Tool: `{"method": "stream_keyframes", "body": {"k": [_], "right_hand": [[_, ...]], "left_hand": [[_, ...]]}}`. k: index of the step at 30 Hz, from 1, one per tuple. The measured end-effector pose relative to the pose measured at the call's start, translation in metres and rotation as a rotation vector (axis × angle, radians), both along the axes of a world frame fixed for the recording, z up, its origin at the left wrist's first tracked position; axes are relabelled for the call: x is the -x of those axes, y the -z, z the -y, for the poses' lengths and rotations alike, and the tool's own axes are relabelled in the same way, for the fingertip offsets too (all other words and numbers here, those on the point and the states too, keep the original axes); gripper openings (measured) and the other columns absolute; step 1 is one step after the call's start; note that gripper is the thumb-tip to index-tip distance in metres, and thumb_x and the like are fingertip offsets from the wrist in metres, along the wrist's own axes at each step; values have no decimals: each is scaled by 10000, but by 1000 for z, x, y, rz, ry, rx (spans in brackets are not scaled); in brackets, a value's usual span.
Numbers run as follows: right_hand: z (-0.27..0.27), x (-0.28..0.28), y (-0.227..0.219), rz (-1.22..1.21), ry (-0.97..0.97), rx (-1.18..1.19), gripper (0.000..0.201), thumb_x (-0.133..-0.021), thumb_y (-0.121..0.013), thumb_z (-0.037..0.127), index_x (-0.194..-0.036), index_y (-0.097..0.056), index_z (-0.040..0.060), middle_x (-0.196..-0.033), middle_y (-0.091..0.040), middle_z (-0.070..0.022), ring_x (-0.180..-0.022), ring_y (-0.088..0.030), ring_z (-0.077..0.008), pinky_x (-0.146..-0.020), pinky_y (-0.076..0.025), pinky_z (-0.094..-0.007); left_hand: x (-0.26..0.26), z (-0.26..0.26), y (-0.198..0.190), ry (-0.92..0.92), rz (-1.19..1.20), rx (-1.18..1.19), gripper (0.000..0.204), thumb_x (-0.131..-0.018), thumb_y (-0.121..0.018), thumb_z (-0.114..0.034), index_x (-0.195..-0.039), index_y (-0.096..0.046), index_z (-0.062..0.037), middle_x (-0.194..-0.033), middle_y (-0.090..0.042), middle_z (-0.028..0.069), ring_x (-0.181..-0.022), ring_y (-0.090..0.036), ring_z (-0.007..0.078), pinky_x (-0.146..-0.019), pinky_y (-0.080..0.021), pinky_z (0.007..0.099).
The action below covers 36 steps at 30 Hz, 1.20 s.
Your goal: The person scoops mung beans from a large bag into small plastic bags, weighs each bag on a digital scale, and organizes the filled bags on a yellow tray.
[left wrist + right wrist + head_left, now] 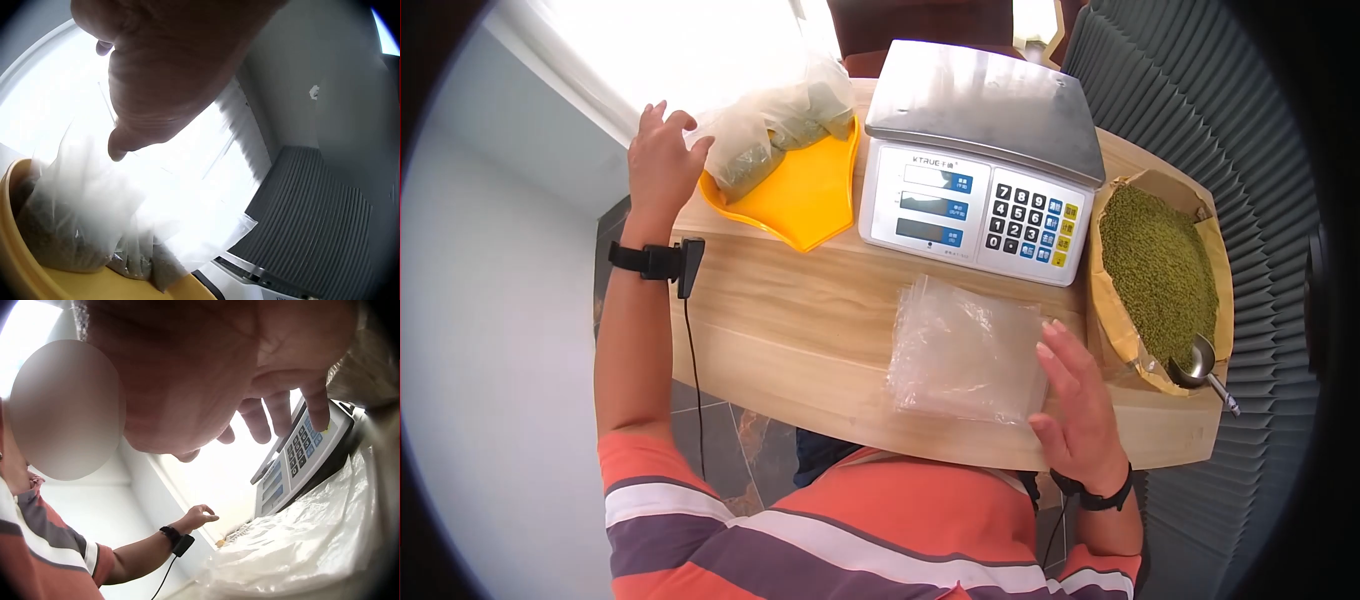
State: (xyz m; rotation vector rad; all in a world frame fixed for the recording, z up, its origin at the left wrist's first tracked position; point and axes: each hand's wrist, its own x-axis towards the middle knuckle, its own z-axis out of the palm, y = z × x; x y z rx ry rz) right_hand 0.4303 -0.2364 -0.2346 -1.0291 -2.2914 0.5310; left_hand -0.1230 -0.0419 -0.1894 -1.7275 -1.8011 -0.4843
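My left hand (pixel 662 165) is raised beside the yellow scoop-shaped tray (pixel 812 200), its fingers loosely bent and holding nothing. Clear plastic bags with dark contents (pixel 752 168) lie along the tray's back; the left wrist view has these filled bags (pixel 75 231) below the hand. At the front right, my right hand (pixel 1082 420) has its fingers extended at the edge of a stack of flat clear plastic bags (pixel 965 350). Nothing is gripped by it. In the right wrist view, the plastic bags (pixel 294 550) spread out below that hand.
A digital scale (pixel 975 225) with a bare metal pan stands at the back middle. To its right, an open paper sack (pixel 1105 300) holds small green beans, with a metal scoop (pixel 1200 365) at its front edge. Pleated grey material (pixel 1260 300) borders the table's right side.
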Motion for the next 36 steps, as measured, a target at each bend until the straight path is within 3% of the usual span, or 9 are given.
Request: {"method": "stream_keyframes", "body": {"k": [12,14,17,21,23,24,26,29,36], "right_hand": [[2,1,8,-78,23,-30,512,-1106,-669,361,-1473,-659,5,-1497,-640,-256,-1402,-610,-477,-1166,-499,-535],[1,1,8,-136,29,-70,466,-1110,-664,341,-1431,-679,3,-1434,-678,-244,-1343,-651,-467,-1125,-532,-523],[1,0,7,-157,51,-110,439,-1114,-659,328,-1410,-687,5,-1381,-702,-231,-1266,-685,-460,-1085,-555,-508],[1,6,3,-201,77,-100,434,-1116,-654,312,-1416,-682,0,-1344,-709,-232,-1221,-705,-422,-1045,-571,-485],[4,12,7,-449,100,287,469,-1133,-641,336,-1456,-659,-4,-1320,-717,-213,-1224,-706,-354,-1030,-573,-451],[3,19,9,-446,125,280,469,-1133,-641,336,-1456,-659,-4,-1320,-717,-213,-1224,-706,-354,-1030,-573,-451],[-4,38,13,-904,56,796,574,-1144,-634,421,-1539,-593,7,-1374,-693,-179,-1279,-682,-290,-1045,-568,-433],[-14,71,6,-1305,-18,1048,761,-1133,-595,568,-1662,-429,47,-1486,-626,-142,-1332,-652,-263,-1065,-571,-440],[-22,94,-14,-1748,-241,991,812,-1113,-342,779,-1657,-423,183,-1528,-622,-118,-1380,-639,-297,-1088,-570,-535]], "left_hand": [[-13,6,-35,230,301,43,188,-1017,-762,-189,-1028,-753,-1,-1514,-668,277,-1497,-572,413,-1208,-462,454],[-29,14,-54,256,557,137,205,-1026,-764,-187,-1021,-756,18,-1331,-785,204,-1300,-708,310,-1111,-514,402],[-58,30,-84,274,566,185,220,-1034,-770,-191,-1012,-745,26,-1089,-814,95,-1059,-717,176,-977,-535,335],[-98,51,-107,442,536,153,221,-1050,-765,-185,-1022,-714,28,-942,-750,60,-902,-662,133,-868,-545,303],[-126,65,-120,553,603,192,178,-1052,-764,-147,-1010,-704,16,-933,-731,26,-877,-647,101,-841,-537,283],[-138,71,-126,578,607,198,178,-1052,-764,-147,-1010,-704,16,-933,-731,26,-877,-647,101,-841,-537,283],[-161,83,-137,655,690,296,93,-1051,-744,-96,-1032,-721,-8,-998,-723,21,-959,-655,103,-887,-516,275],[-203,104,-150,775,701,286,76,-1052,-729,-78,-1038,-702,-8,-1030,-725,52,-984,-672,126,-909,-520,290],[-256,133,-143,1122,845,469,88,-1010,-748,-45,-1041,-682,5,-1041,-755,125,-1000,-702,198,-954,-525,314]]}}
